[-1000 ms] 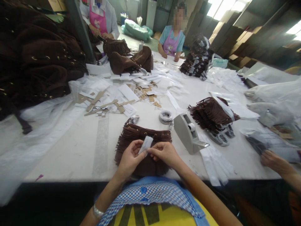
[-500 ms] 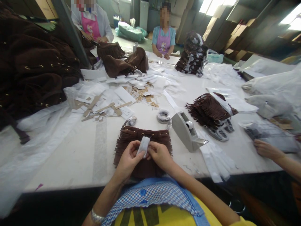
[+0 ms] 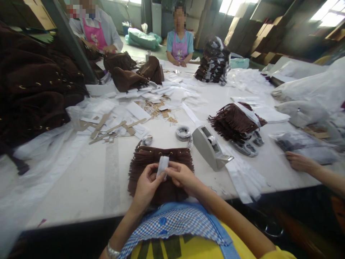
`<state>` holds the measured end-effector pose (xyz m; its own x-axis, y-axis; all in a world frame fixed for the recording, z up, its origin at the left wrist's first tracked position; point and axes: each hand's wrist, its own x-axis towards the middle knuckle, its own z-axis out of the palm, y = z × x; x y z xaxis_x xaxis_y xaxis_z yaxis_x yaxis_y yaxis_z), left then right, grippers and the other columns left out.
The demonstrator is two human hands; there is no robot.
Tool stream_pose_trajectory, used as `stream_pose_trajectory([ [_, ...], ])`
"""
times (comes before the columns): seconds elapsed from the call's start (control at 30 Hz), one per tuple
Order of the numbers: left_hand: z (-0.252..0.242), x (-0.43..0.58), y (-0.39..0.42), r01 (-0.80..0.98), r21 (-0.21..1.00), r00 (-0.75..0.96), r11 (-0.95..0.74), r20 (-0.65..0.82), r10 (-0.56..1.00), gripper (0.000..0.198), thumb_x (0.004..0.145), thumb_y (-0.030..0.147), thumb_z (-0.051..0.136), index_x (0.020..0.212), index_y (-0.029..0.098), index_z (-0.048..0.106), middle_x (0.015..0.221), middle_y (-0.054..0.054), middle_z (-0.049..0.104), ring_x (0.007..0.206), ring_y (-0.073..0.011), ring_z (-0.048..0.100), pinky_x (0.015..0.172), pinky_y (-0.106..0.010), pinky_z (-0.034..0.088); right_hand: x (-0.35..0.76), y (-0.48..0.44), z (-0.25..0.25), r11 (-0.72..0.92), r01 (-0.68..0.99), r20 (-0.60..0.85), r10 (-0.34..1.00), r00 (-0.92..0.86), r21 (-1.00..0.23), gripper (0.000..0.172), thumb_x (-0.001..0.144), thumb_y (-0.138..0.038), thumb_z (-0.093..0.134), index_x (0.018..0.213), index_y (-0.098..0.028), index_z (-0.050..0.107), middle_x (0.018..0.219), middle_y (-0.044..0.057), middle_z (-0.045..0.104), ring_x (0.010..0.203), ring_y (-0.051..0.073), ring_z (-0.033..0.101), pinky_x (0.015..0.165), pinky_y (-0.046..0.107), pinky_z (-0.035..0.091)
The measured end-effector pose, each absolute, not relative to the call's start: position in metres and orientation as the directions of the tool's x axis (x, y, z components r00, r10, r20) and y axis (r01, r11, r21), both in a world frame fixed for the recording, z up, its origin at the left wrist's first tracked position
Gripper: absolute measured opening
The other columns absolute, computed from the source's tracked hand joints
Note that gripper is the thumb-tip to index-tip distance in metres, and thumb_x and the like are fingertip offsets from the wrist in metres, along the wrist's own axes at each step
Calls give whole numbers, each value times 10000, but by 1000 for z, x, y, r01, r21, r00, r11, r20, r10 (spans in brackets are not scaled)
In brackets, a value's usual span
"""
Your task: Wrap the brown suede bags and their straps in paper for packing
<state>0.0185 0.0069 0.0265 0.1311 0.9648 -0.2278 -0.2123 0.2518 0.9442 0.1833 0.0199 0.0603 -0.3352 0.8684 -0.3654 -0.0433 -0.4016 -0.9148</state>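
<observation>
A brown fringed bag [image 3: 172,154] with gold eyelets lies flat at the table edge in front of me. Over its middle, a small piece of white wrapping [image 3: 163,165], folded into a narrow strip, is pinched between my hands. My left hand [image 3: 147,180] grips it from the left, thumb across its lower end. My right hand [image 3: 181,175] has its fingers closed at the strip's right edge. What the wrapping covers is hidden. Behind the bag rest its wrapped strap ends, one a coiled bundle [image 3: 183,133]. A grey tape dispenser [image 3: 208,147] stands right of the bag.
White strips [image 3: 244,176] and a stack of fringed bags [image 3: 234,120] lie to the right. A co-worker's hand [image 3: 299,162] touches a plastic-wrapped item there. Cardboard and paper scraps [image 3: 115,126] cover the left middle. Brown bags [image 3: 35,79] pile at far left; two people sit across.
The whole view has shifted slightly, moving things leftward. The white wrapping is turned a little more upright, and my right fingers lie further across its edge.
</observation>
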Motion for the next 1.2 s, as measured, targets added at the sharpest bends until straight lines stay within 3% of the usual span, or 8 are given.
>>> stream_pose_trajectory([
  [0.17, 34, 15, -4, 50, 996, -66, 78, -75, 995, 590, 794, 350, 737, 1319, 239, 490, 1402, -115, 530, 1181, -272, 611, 926, -386, 556, 195, 5, 66, 129, 444, 104, 991, -79, -887, 481, 928, -295, 563, 1404, -253, 506, 1301, 99, 632, 720, 148, 679, 745, 316, 574],
  [0.37, 51, -2, -8, 671, 576, 215, -466, 451, 866, 497, 899, 235, 610, 1385, 298, 530, 1478, -54, 501, 1404, -286, 397, 1198, -490, 242, 213, -28, 41, 679, 539, 345, 726, -595, -499, 429, 952, -345, 567, 1367, -235, 550, 1406, 79, 569, 1330, 256, 492, 1133, 454, 376],
  [0.5, 31, 2, -3, 674, 351, 568, -650, 316, 760, 558, 944, 303, 532, 1475, 181, 410, 1536, -131, 395, 1431, -290, 348, 1193, -515, 219, 219, -32, 17, 726, 523, 291, 671, -683, -447, 381, 968, -368, 537, 1312, -211, 592, 1372, 80, 600, 1350, 259, 475, 1152, 489, 340],
  [0.7, 2, 4, -20, 709, 144, 637, -691, 289, 714, 598, 946, 412, 510, 1464, 127, 421, 1567, -199, 298, 1445, -322, 311, 1120, -498, 357, 227, -18, 43, 637, 518, 440, 770, -462, -571, 232, 965, -238, 534, 1139, -237, 687, 1132, 49, 731, 1098, 187, 657, 1072, 390, 450],
  [0.83, -4, 0, -34, 680, 58, 680, -731, 321, 659, 678, 906, 515, 551, 1478, 179, 414, 1541, -248, 318, 1399, -373, 377, 1049, -492, 444, 223, 17, 51, 476, 727, 434, 860, -268, -494, 365, 956, -180, 518, 1313, -178, 594, 1375, 122, 585, 1332, 270, 472, 1118, 477, 384],
  [0.97, 0, -18, -30, 592, 140, 746, -794, 279, 605, 762, 874, 590, 567, 1520, 262, 330, 1480, -219, 439, 1330, -344, 482, 977, -408, 521, 214, 48, 46, 394, 803, 266, 916, -302, -447, 476, 910, -247, 624, 1367, -148, 532, 1270, 154, 630, 1234, 309, 532, 1135, 560, 308],
  [1.1, 44, -42, 12, 499, 570, 782, -653, 28, 623, 684, 884, 474, 621, 1497, 308, 366, 1409, -95, 570, 1211, -253, 611, 962, -324, 535, 210, 61, 44, 423, 771, 223, 906, -359, -477, 355, 866, -312, 692, 1184, -174, 622, 974, 76, 677, 967, 242, 607, 1117, 506, 332],
  [1.2, 92, -38, 73, 558, 782, 688, -279, -248, 682, 355, 982, 413, 456, 1208, 236, 665, 862, -15, 775, 658, -145, 726, 630, -209, 582, 209, 64, 44, 431, 739, 245, 902, -355, -518, 163, 859, -298, 692, 971, -195, 635, 879, 40, 647, 901, 217, 585, 1090, 465, 355],
])
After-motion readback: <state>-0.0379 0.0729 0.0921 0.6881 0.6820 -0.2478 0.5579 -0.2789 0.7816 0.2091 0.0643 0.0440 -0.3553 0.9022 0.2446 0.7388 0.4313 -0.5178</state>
